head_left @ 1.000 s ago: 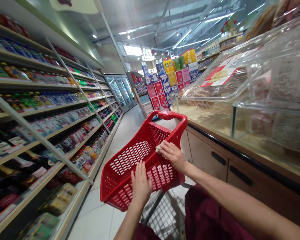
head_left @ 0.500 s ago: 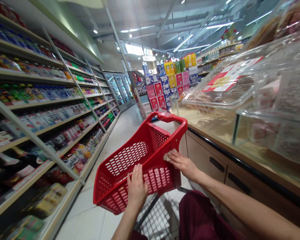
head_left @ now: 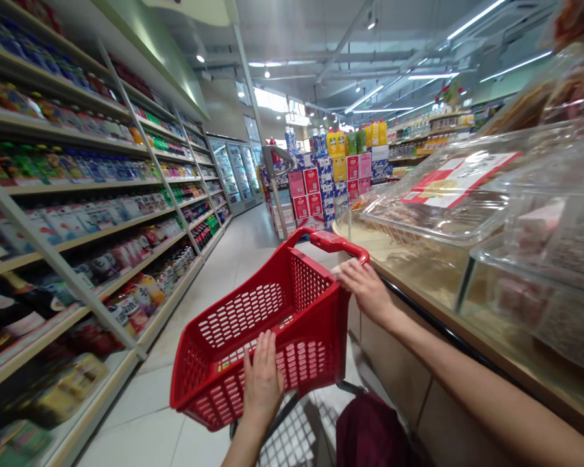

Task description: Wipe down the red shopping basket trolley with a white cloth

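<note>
A red plastic shopping cart (head_left: 316,363) with perforated basket walls stands in front of me, its handle on the far right. My left hand (head_left: 263,376) lies flat on the near rim, fingers stretched out together over the edge. At the handle end, my right hand (head_left: 367,288) presses a pale, crumpled cloth (head_left: 338,269) against the upper corner of the cart. Only a bit of the cloth shows past the fingertips. Something small and yellow-green lies at the basket's bottom, too small to name.
Drink shelves (head_left: 92,181) line the left side of the aisle. On the right runs a wooden counter (head_left: 394,370) with a glass edge and clear food boxes (head_left: 448,188). Stacked cartons (head_left: 311,194) stand ahead beside a metal trolley handle (head_left: 275,168). Glass-door fridges (head_left: 236,172) are farther back.
My right hand has moved the cloth from the cart's side panel up to the corner below the handle. My left hand stays on the rim. The view has shifted slightly.
</note>
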`<state>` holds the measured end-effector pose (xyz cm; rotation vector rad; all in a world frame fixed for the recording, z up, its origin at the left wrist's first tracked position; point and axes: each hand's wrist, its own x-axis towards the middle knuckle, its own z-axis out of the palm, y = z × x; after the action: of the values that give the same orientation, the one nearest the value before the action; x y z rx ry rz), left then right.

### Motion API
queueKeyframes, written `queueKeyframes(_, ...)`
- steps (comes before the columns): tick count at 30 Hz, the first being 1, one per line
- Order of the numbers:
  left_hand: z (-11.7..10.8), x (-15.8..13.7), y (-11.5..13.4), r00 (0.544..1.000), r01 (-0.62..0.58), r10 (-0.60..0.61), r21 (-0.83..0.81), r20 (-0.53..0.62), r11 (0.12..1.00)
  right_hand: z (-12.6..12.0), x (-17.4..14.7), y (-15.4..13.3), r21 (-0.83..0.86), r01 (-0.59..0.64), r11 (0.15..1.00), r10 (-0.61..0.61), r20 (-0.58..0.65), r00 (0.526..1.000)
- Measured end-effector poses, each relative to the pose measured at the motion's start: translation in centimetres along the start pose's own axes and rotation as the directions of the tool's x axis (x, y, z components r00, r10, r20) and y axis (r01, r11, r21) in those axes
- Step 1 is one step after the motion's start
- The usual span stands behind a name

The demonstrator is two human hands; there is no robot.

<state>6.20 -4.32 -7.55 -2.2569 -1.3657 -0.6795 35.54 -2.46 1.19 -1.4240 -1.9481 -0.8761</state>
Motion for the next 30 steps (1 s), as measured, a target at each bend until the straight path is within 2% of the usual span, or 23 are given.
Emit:
queueKeyframes(2, 0.0, 0.1, 0.1, 1.000, 0.017, -0.017, -0.017, 0.005, 1.000, -0.2, 0.1, 1.4, -0.045, -0.135, 0.990, 0.134, -0.019, 0.991)
queueKeyframes(3, 0.1, 0.1, 0.1, 1.000, 0.029, -0.029, -0.025, 0.004, 0.999, -0.2, 0.3, 1.4, -0.040, -0.148, 0.988, 0.147, -0.024, 0.989)
queueKeyframes(4, 0.1, 0.2, 0.2, 0.999, 0.039, -0.039, -0.033, 0.002, 0.999, -0.1, 0.3, 1.0, -0.018, -0.114, 0.993, 0.114, -0.019, 0.993)
queueKeyframes(6, 0.2, 0.2, 0.2, 0.999, 0.047, -0.047, -0.047, 0.003, 0.998, 0.3, 0.4, -0.2, 0.057, 0.060, 0.997, -0.060, 0.005, 0.998)
queueKeyframes(8, 0.3, 0.3, 0.0, 0.999, 0.045, -0.044, -0.059, 0.014, 0.997, 0.6, 0.5, -0.6, 0.100, 0.180, 0.979, -0.184, 0.032, 0.982)
queueKeyframes(9, 0.3, 0.3, -0.1, 0.999, 0.040, -0.039, -0.063, 0.022, 0.997, 0.6, 0.6, -0.2, 0.091, 0.166, 0.982, -0.170, 0.042, 0.985)
queueKeyframes(11, 0.4, 0.3, -0.2, 0.999, 0.034, -0.032, -0.069, 0.030, 0.997, 0.4, 0.9, 1.3, 0.023, 0.004, 1.000, -0.004, 0.033, 0.999)
queueKeyframes(13, 0.4, 0.4, -0.3, 0.999, 0.040, -0.037, -0.074, 0.036, 0.996, 0.2, 1.1, 2.3, -0.029, -0.148, 0.989, 0.148, -0.012, 0.989)
queueKeyframes(14, 0.4, 0.5, -0.3, 0.998, 0.043, -0.040, -0.077, 0.040, 0.996, 0.3, 1.0, 2.3, -0.029, -0.158, 0.987, 0.158, -0.029, 0.987)
queueKeyframes(15, 0.4, 0.5, -0.3, 0.998, 0.047, -0.044, -0.079, 0.044, 0.996, 0.3, 0.9, 1.8, -0.013, -0.109, 0.994, 0.109, -0.034, 0.993)
queueKeyframes(16, 0.4, 0.6, -0.3, 0.998, 0.051, -0.047, -0.081, 0.049, 0.995, 0.5, 0.8, 1.1, 0.017, -0.010, 1.000, 0.011, -0.026, 1.000)
queueKeyframes(18, 0.3, 0.6, -0.4, 0.997, 0.051, -0.045, -0.087, 0.061, 0.995, 0.7, 0.6, -0.2, 0.081, 0.195, 0.978, -0.196, 0.013, 0.980)
queueKeyframes(19, 0.3, 0.7, -0.4, 0.997, 0.051, -0.045, -0.091, 0.069, 0.995, 0.7, 0.6, -0.4, 0.095, 0.237, 0.967, -0.241, 0.032, 0.970)
queueKeyframes(20, 0.3, 0.8, -0.5, 0.996, 0.051, -0.043, -0.095, 0.079, 0.994, 0.7, 0.7, -0.2, 0.089, 0.221, 0.971, -0.225, 0.046, 0.973)
queueKeyframes(23, 0.2, 1.0, -0.7, 0.993, 0.058, -0.047, -0.108, 0.105, 0.992, 0.6, 1.3, 1.3, -0.007, -0.037, 0.999, 0.038, 0.030, 0.999)
queueKeyframes(24, 0.1, 1.1, -0.7, 0.993, 0.063, -0.051, -0.113, 0.111, 0.992, 0.7, 1.5, 1.4, -0.024, -0.086, 0.996, 0.087, 0.016, 0.996)
queueKeyframes(25, 0.1, 1.2, -0.7, 0.992, 0.068, -0.054, -0.118, 0.115, 0.991, 0.8, 1.5, 1.3, -0.023, -0.085, 0.996, 0.085, 0.008, 0.996)
queueKeyframes(27, 0.1, 1.4, -0.8, 0.991, 0.075, -0.059, -0.128, 0.121, 0.989, 1.2, 1.3, 0.1, 0.026, 0.052, 0.998, -0.052, 0.018, 0.998)
queueKeyframes(29, 0.0, 1.6, -0.9, 0.991, 0.071, -0.054, -0.137, 0.124, 0.988, 1.3, 1.0, -0.9, 0.079, 0.205, 0.976, -0.209, 0.052, 0.977)
queueKeyframes(30, 0.0, 1.6, -0.9, 0.991, 0.069, -0.051, -0.141, 0.125, 0.988, 1.2, 1.1, -1.0, 0.081, 0.225, 0.971, -0.231, 0.073, 0.970)
